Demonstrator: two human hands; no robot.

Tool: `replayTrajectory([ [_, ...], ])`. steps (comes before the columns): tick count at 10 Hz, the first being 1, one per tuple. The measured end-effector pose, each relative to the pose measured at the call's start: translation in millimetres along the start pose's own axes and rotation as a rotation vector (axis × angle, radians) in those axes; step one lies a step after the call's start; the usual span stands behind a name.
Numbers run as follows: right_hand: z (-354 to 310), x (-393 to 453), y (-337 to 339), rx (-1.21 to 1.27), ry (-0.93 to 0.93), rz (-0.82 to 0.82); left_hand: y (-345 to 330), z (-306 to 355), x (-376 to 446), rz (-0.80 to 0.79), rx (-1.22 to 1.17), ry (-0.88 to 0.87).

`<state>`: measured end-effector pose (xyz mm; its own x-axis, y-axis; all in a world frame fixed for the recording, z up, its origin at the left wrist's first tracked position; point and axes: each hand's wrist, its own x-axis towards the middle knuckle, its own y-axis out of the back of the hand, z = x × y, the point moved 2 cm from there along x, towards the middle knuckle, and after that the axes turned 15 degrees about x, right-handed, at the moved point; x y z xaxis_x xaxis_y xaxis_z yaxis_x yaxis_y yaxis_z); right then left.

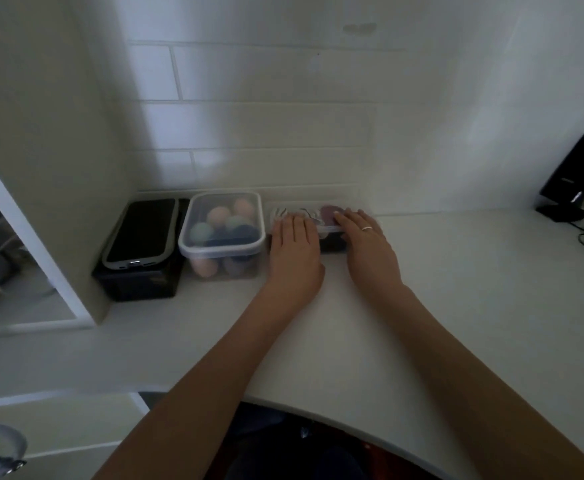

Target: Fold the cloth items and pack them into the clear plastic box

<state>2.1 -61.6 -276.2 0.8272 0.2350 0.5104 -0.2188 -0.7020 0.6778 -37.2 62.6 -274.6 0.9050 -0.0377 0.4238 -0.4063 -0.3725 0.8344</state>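
Dim white tiled wall (pixel 266 126), white counter (pixel 457 289)

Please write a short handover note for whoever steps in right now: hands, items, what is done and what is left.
Left hand: flat, palm down on the lid of the clear box by the wall.
Right hand: flat on the same lid, ring on one finger.
Cloth items: folded, inside that box; patterned and dark pieces show through.
Second lidded box: to the left, holds rounded coloured items.
Done: packing, as far as can be seen; no loose cloth on the counter.
Left: press the lid fully shut; whether it has latched cannot be told.
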Motion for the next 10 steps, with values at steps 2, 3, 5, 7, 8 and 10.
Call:
replayTrajectory([
  [2,12.3,22.4,-21.9,0.014,0.063,0.086,-23.8,-11.7,22.9,0.045,-0.05,-0.018],
  [3,16.1,23.5,-20.9,0.062,0.089,0.062,-26.8,-10.1,24.8,0.075,-0.113,-0.003],
  [5,19.4,20.3,-7.4,0.107,0.086,0.116,-31.2,-9.8,24.1,0.094,-0.176,0.008],
  [7,19.9,18.8,-8.0,0.13,0.07,0.069,-29.4,-10.5,22.7,0.101,-0.2,-0.001],
  [8,14.5,14.4,-5.4,0.064,0.039,-0.031,-16.7,-5.7,17.7,-0.021,-0.174,0.044],
  [10,-10.9,43.4,61.2,0.459,0.069,0.109,30.8,-28.6,16.1,0.029,-0.601,0.144],
])
